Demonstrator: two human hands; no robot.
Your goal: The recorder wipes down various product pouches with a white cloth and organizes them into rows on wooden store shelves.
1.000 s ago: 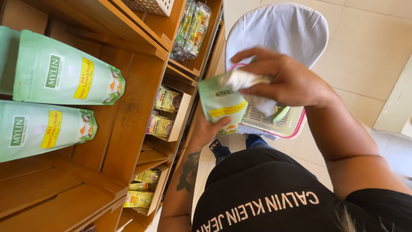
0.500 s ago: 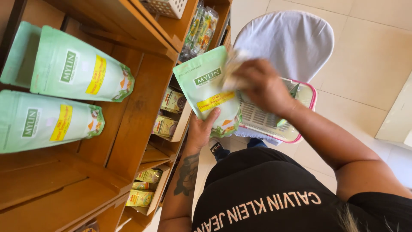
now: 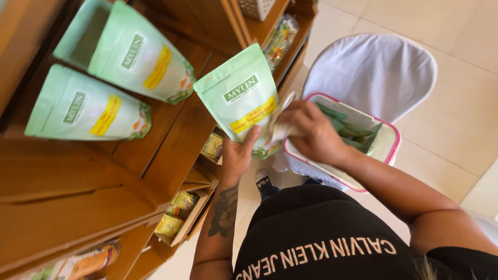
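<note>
My left hand (image 3: 237, 156) holds a light green stand-up pouch (image 3: 239, 98) with a yellow label upright, gripping its lower edge beside the wooden shelf unit (image 3: 171, 150). My right hand (image 3: 310, 132) presses a pale cloth (image 3: 277, 124) against the pouch's right side. Two matching green pouches, an upper pouch (image 3: 137, 54) and a lower pouch (image 3: 88, 106), lie on the upper shelf to the left.
A white basket with a pink rim (image 3: 386, 150) holding more green packets rests on a chair with a white cover (image 3: 378, 72). Lower shelves carry small yellow-green boxes (image 3: 176, 210). A white mesh basket (image 3: 257, 8) sits higher up. Pale floor tiles (image 3: 456, 103) lie to the right.
The pouch has risen and moved left toward the shelf, turning more upright. My right hand has shifted from the pouch's front to its right side with the cloth.
</note>
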